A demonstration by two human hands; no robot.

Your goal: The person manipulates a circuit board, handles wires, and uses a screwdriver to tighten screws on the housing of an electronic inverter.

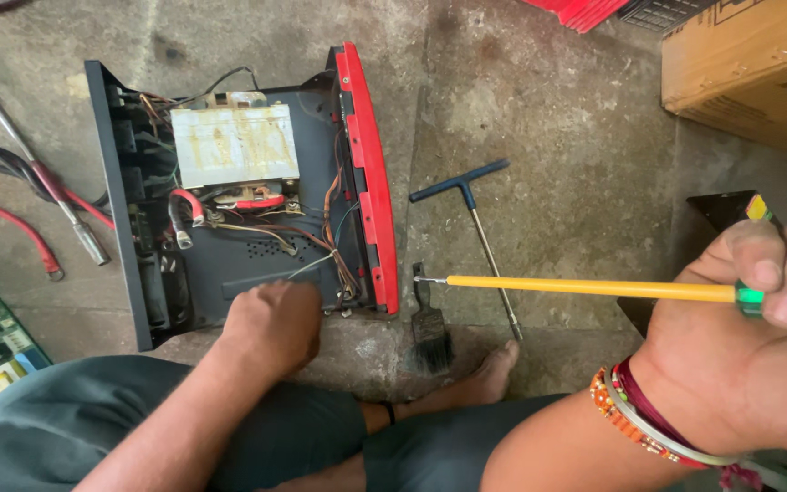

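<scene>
My right hand (758,310) grips the stiff, light screwdriver (594,289) by its handle; left hand (270,323), fingers curled, steadies the heavy case (120,182).

My left hand (270,323) rests inside the open casing (229,191); beyond its fingers sits the transformer (234,144). Right of them lie a brush (430,330) and, seemingly, a T-handle wrench (477,228).
</scene>
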